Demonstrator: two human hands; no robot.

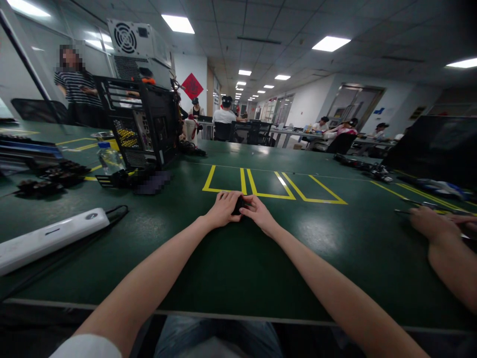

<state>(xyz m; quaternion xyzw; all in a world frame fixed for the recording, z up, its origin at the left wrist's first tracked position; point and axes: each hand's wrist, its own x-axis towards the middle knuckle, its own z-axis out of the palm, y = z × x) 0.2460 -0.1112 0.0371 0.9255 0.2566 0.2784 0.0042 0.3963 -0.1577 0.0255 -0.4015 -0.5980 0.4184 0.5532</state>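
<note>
Between my two hands is a small black object (pixel 237 206), mostly covered by fingers, so its kind cannot be made out. My left hand (pixel 222 209) is closed around its left side, with the fingers over the top and the thumb toward me. On the other side, my right hand (pixel 257 211) grips it with thumb and fingertips. Both hands are low over the green table (pixel 238 268), just in front of yellow tape outlines (pixel 268 196).
At the left lie a white power strip (pixel 55 237), black parts (pixel 48 181) and a plastic bottle (pixel 111 158). An open computer case (pixel 143 119) carries a power supply (pixel 137 42). At right, another person's hand (pixel 434 221) works near tools. More people sit farther back.
</note>
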